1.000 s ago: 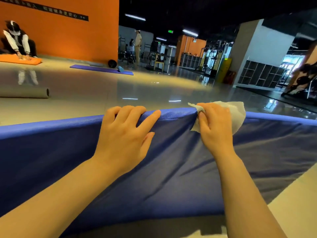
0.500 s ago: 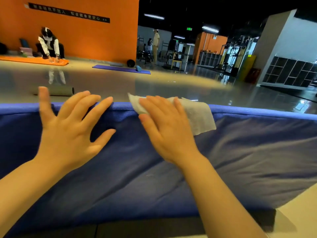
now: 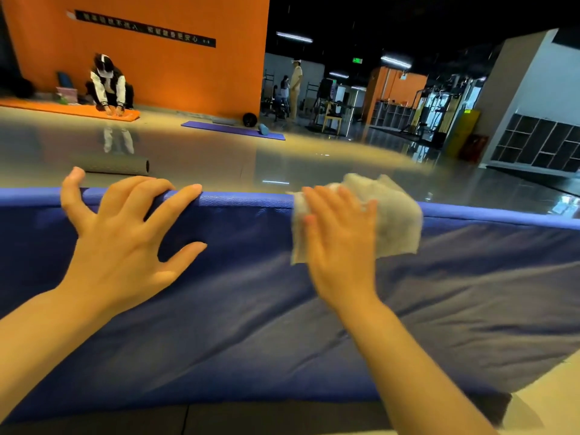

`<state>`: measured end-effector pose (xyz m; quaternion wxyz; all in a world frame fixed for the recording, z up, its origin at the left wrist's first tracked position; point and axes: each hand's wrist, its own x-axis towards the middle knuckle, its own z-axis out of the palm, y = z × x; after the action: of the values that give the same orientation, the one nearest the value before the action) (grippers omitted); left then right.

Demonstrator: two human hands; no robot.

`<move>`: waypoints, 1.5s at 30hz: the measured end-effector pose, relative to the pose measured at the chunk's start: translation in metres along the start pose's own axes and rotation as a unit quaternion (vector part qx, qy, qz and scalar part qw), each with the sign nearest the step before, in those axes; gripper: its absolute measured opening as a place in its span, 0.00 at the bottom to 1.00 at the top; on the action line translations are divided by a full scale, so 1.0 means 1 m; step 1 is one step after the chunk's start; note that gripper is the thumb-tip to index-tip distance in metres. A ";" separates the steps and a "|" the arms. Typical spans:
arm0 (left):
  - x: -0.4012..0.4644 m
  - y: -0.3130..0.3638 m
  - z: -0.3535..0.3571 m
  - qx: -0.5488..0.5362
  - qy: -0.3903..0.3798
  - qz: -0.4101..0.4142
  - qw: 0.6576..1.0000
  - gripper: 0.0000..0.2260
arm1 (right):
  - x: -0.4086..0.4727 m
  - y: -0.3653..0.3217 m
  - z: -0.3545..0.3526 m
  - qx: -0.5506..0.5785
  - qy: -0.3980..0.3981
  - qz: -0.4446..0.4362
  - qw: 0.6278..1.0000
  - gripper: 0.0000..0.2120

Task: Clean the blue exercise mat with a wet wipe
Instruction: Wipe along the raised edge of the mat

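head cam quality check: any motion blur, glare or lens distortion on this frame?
Head view: right hand and wet wipe smeared by motion blur, left hand sharper; ceiling lights glare off the glossy floor; wide-angle bends the blue mat top edge into a curve; background dim, mat face shaded.

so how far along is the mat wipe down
Under way. The right hand presses the wet wipe flat against the blue exercise mat at its raised top edge, while the left hand steadies that edge. No wet streaks show, so what is already cleaned cannot be told. The broad face below the hands probably remains.
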<state>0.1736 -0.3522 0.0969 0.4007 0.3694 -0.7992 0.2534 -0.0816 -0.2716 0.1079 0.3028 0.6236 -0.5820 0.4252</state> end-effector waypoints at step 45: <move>0.008 -0.007 0.010 0.006 0.053 0.029 0.998 0.26 | 0.021 0.006 0.024 -0.037 -0.004 0.031 0.999 0.19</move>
<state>0.1710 -0.3666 0.0990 0.4329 0.3346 -0.7857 0.2886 -0.0843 -0.3028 0.1146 0.3097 0.5956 -0.6174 0.4101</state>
